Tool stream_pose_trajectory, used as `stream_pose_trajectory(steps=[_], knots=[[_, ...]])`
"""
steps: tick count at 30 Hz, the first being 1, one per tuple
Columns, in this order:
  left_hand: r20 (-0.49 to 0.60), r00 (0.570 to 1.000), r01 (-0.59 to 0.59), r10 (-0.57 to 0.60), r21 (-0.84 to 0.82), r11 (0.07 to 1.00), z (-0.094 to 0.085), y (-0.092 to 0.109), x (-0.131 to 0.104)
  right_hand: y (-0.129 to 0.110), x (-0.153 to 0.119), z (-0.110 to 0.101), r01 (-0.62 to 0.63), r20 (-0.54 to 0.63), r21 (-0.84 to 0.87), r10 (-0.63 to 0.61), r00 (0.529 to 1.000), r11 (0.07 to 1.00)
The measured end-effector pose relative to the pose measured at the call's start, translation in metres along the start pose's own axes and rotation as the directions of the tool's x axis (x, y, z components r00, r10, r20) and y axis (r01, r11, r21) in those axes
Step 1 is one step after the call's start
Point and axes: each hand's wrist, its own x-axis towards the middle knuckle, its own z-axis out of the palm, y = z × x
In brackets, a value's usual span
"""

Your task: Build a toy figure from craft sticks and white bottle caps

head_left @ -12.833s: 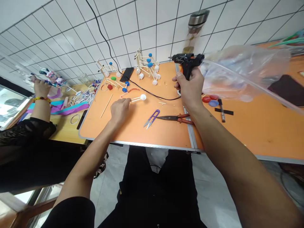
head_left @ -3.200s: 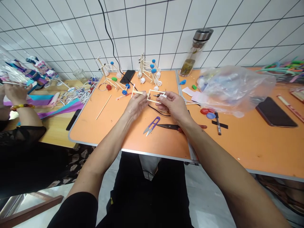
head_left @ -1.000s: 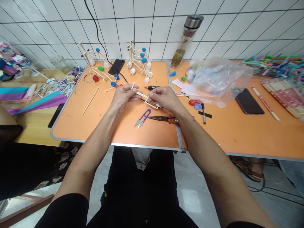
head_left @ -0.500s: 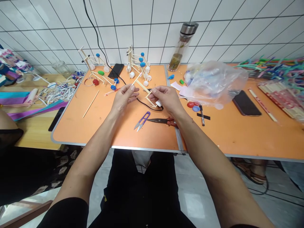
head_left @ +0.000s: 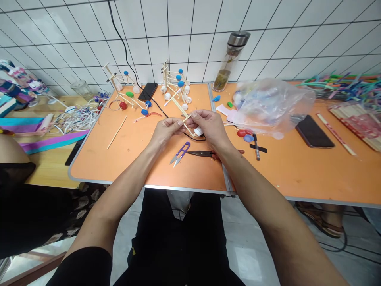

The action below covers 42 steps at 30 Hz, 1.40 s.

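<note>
A small frame of pale wooden sticks point(head_left: 180, 107) is held up between my hands over the orange table. My left hand point(head_left: 167, 130) pinches the near crosspiece of the frame at its left end. The fingers of my right hand point(head_left: 208, 124) are closed on the right end of that same crosspiece. Just below the hands lie purple-handled snips point(head_left: 180, 154) and dark-jawed pliers point(head_left: 202, 153), whose red handles are partly under my right wrist. A white piece point(head_left: 198, 131) shows beside my right fingers, by a black cable.
Stick models with blue balls point(head_left: 174, 81) stand near the tiled wall, another point(head_left: 127, 95) to their left. A glass bottle point(head_left: 228, 61), a plastic bag point(head_left: 268, 105) and a phone point(head_left: 314, 132) are further right. A loose stick point(head_left: 117, 132) lies left. Another person's arm point(head_left: 13, 153) is at far left.
My left hand has moved right and slightly down, from the frame's far stick to the near crosspiece, close to my right fingers. The whole view has shifted slightly.
</note>
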Motion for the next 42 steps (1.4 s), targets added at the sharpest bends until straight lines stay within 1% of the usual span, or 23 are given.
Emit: stream_pose_trajectory(steps=[4,9,17,21,25,29,32,35,37,42], knots=[[0.046,0.999,-0.004,0.006,-0.045,0.999,0.001,0.002,0.0,-0.002,0.0,0.0,-0.021,-0.018,0.045,0.022,1.0,0.999],[0.059,0.998,0.028,-0.023,-0.08,0.996,0.004,0.005,-0.001,-0.004,0.001,0.002,-0.048,-0.046,0.057,0.05,0.998,0.997],[0.047,0.999,0.014,-0.008,-0.124,0.992,0.004,0.002,0.001,-0.001,-0.001,0.004,-0.024,-0.026,0.02,0.025,0.999,1.0],[0.03,0.999,0.035,-0.032,-0.104,0.994,0.006,0.004,-0.002,0.001,-0.002,0.003,-0.015,-0.03,0.03,0.016,0.999,0.999],[0.046,0.998,0.04,-0.035,-0.1,0.994,0.008,0.006,-0.004,0.0,-0.002,0.003,-0.015,-0.053,-0.001,0.015,0.999,1.0],[0.021,1.0,0.018,-0.016,-0.094,0.995,0.006,0.002,-0.002,0.0,-0.003,0.005,-0.01,-0.055,0.017,0.011,0.998,1.0],[-0.007,1.0,-0.004,0.003,-0.086,0.996,0.002,0.001,0.001,0.0,-0.002,0.005,-0.038,-0.008,0.053,0.039,0.999,0.998],[-0.04,0.999,0.004,-0.006,-0.061,0.998,-0.001,0.003,0.002,-0.001,0.0,0.002,-0.067,0.017,0.095,0.066,0.998,0.993],[-0.061,0.998,0.018,-0.021,-0.044,0.999,-0.002,0.005,0.003,-0.002,0.002,-0.002,-0.046,0.011,0.072,0.045,0.999,0.996],[-0.07,0.997,0.021,-0.022,-0.007,1.0,-0.002,0.008,0.002,-0.002,0.003,-0.007,0.065,0.019,-0.116,-0.063,0.998,0.991]])
